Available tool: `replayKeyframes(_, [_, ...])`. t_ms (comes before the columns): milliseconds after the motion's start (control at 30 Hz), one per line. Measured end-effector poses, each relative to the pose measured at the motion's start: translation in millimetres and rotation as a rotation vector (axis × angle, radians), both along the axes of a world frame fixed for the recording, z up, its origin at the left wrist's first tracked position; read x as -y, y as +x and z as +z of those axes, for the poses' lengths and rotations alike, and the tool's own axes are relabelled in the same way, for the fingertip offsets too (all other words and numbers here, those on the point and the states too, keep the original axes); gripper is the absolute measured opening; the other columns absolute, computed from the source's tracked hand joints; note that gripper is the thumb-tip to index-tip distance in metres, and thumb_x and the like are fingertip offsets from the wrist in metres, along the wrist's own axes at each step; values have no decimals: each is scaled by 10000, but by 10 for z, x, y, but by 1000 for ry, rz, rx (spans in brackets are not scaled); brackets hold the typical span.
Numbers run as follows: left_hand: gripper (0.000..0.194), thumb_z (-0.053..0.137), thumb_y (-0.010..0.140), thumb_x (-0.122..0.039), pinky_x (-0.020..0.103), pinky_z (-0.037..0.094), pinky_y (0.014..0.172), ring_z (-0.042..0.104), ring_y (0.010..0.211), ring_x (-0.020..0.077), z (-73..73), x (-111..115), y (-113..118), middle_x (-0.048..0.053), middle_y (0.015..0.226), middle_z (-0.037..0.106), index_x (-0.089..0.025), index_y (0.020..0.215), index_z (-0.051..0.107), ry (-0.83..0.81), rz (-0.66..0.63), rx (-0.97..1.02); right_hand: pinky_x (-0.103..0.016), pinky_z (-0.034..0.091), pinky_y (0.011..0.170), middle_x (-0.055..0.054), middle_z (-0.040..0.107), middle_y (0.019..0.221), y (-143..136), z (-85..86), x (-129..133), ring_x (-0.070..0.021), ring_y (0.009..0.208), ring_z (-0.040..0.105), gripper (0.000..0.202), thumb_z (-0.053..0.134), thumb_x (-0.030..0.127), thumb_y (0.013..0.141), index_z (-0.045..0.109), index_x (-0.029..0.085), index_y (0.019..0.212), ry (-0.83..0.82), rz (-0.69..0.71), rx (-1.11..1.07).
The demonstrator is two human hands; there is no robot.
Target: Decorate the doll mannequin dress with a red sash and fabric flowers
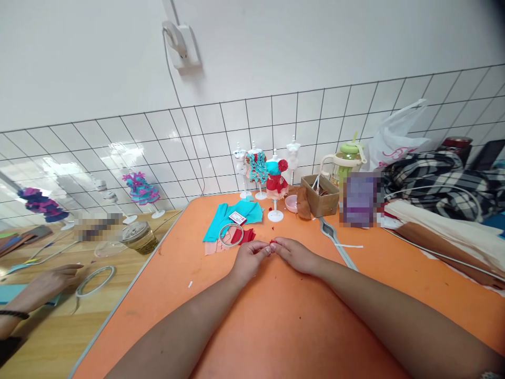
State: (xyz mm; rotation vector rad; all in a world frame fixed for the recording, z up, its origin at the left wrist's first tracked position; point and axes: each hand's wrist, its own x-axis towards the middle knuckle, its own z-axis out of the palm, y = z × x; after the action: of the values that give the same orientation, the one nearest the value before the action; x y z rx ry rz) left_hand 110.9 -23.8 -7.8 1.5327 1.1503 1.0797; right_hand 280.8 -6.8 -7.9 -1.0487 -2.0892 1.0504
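Note:
My left hand [248, 259] and my right hand [295, 256] meet over the orange table, their thumbs and fingertips pinched together. Between the fingertips a small red scrap [272, 242] shows; the fingers hide most of it. Left of my hands lie red pieces [248, 236], a roll of tape [231, 235], a small white-and-red card [238, 218] and turquoise sheets [221, 218], which look like crepe paper or cloth. Just beyond my hands stands a mini dress form [276, 181] wearing a turquoise top, red skirt and red rosette. Tiny red bits lie near its base.
More dress forms [257, 168] stand against the tiled wall. A cardboard box [321, 197], a pink dish [291, 203] and a green-lidded bottle [349, 158] are at the back right. Another person's hand [49, 284] rests at the wooden table on the left, near a tape roll [94, 281].

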Motion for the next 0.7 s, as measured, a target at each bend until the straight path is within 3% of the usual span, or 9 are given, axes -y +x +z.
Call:
replayKeyframes(267, [211, 674, 716, -361, 345, 458, 792, 606, 766, 193, -8, 6, 7, 44, 750, 694, -160, 757, 722, -70, -23, 88, -229, 323, 520, 46, 411, 588, 29, 35, -1, -111, 548, 383, 403, 318, 529, 907, 465, 202, 723, -70, 10, -74])
replayKeyframes(367, [235, 676, 722, -377, 340, 443, 845, 612, 807, 194, -6, 2, 5, 49, 770, 697, -152, 773, 720, -104, -8, 118, -235, 330, 515, 42, 427, 571, 93, 54, -43, -116, 525, 399, 440, 263, 544, 917, 459, 203, 720, -76, -79, -78])
replayKeyframes(533, [302, 646, 762, -417, 314, 421, 888, 594, 924, 191, -61, -38, -2, 78, 901, 695, -150, 886, 715, -139, -5, 300, -308, 379, 671, -79, 627, 887, 299, 2, -144, -209, 766, 565, 291, 421, 435, 894, 546, 205, 1020, 153, -390, 322])
replayKeyframes(633, [340, 661, 760, -385, 295, 443, 824, 596, 879, 171, -56, -49, -11, 79, 911, 681, -158, 1011, 691, -229, -36, 464, -376, 378, 782, -149, 595, 1093, 369, -40, -160, -294, 990, 534, 365, 544, 289, 825, 514, 194, 1176, 302, -500, 490])
replayKeyframes(700, [381, 692, 735, -336, 288, 445, 807, 600, 861, 165, -27, -43, -20, 79, 900, 673, -161, 1073, 671, -282, -75, 537, -413, 353, 870, -152, 530, 1228, 349, -34, -144, -316, 1134, 445, 468, 567, 223, 791, 476, 196, 1250, 409, -509, 462])
